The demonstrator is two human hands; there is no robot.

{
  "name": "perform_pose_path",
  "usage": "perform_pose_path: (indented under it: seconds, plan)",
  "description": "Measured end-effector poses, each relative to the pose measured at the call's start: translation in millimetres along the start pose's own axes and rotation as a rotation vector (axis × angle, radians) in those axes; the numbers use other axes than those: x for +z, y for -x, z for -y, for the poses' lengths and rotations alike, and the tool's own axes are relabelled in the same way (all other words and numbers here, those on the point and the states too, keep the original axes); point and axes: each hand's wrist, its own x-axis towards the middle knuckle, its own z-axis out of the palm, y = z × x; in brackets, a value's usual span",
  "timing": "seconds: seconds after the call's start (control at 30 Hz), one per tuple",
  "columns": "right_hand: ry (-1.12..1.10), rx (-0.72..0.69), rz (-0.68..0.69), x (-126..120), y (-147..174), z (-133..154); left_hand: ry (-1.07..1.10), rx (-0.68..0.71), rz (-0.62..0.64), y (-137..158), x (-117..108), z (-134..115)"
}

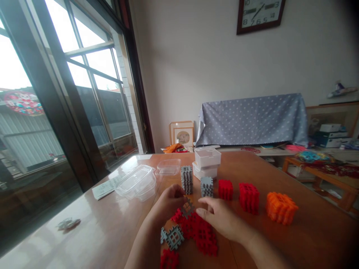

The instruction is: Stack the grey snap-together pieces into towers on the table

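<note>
My left hand (173, 203) pinches a grey interlocking tile (187, 209) with a square-holed middle and toothed edges. It holds the tile above a loose pile of red interlocking tiles (206, 237). Just right of that tile is my right hand (217, 216), its thumb and fingers apart and nothing between them. Another grey tile (174, 237) lies left of the pile, partly behind my left forearm. Beyond my hands stand a tall grey tile stack (186, 180) and a shorter grey stack (206, 186).
To the right stand a small red stack (226, 189), a larger red stack (249, 198) and an orange stack (281, 208). White boxes (207, 157) are piled at the back. Clear plastic containers (136, 181) and a paper (105, 188) lie left, with a small packet (68, 223) nearer.
</note>
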Motion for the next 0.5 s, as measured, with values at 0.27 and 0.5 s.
perform_pose_path:
  seconds: [0.27,0.5]
  plan:
    - [-0.434,0.162,0.004,12.7,-6.1,5.3,0.342,0.039,0.033,3.0,19.0,-11.3]
    - [-0.611,0.186,-0.164,-1.9,-7.0,9.6,-0.114,0.251,-0.033,3.0,28.3,-6.6]
